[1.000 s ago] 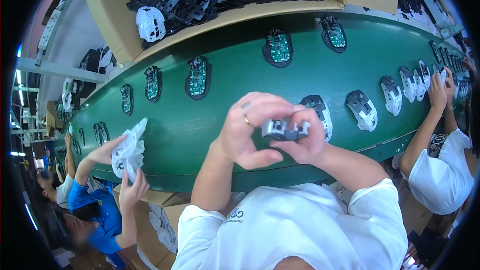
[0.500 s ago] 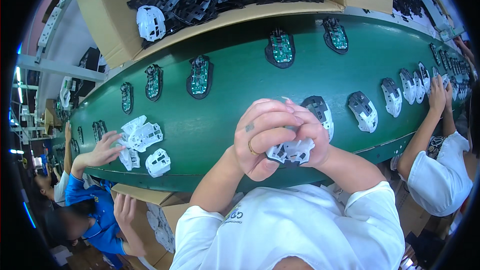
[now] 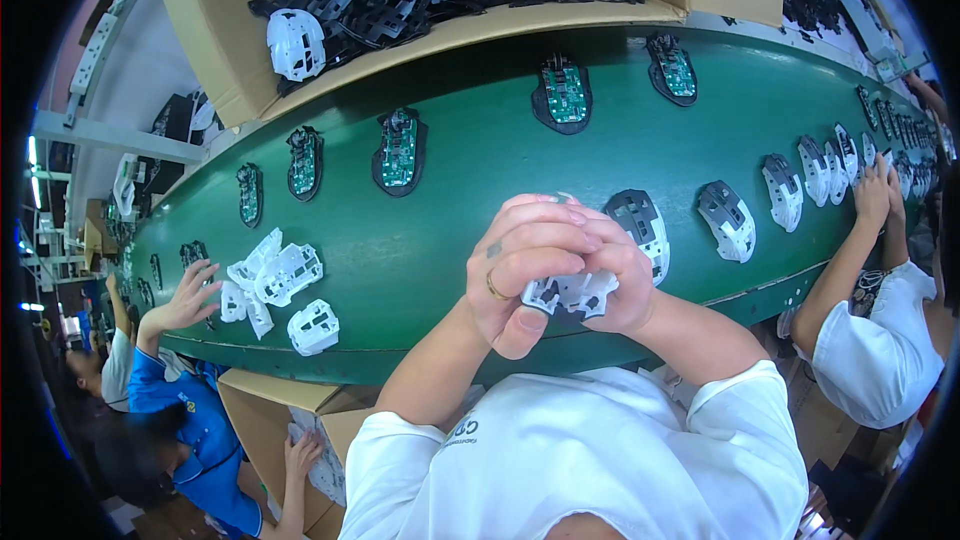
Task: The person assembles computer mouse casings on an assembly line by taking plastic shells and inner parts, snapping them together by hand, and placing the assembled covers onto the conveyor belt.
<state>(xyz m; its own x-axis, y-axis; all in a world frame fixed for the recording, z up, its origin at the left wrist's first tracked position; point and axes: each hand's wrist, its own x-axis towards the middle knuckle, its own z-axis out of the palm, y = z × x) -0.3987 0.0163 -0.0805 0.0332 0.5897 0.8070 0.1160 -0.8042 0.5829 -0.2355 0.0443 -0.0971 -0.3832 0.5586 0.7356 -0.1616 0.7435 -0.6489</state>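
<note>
My left hand [image 3: 522, 265] and my right hand [image 3: 622, 265] are closed together around a white plastic mouse shell [image 3: 572, 293], in front of my chest. Dark parts show at the shell's edge; my fingers cover most of it. Just beyond my right hand lies a black-and-white mouse shell [image 3: 642, 224], with another black-and-white shell [image 3: 727, 220] farther right. To my left, several white shells [image 3: 289, 274] form a loose cluster, and a single white shell [image 3: 315, 328] rests nearer the edge.
A green belt [image 3: 480, 155] carries several circuit boards in black bases [image 3: 402, 152]. Behind it stands a cardboard box [image 3: 215, 35] of black parts. On the left, a co-worker's hand [image 3: 185, 302] hovers near the white shells, the other reaching into a low box [image 3: 265, 395]. Another co-worker works at right.
The held shell has turned a little between my hands, showing more of its white inside. The left co-worker's one hand drew back from the white shells; the other moved into the low box.
</note>
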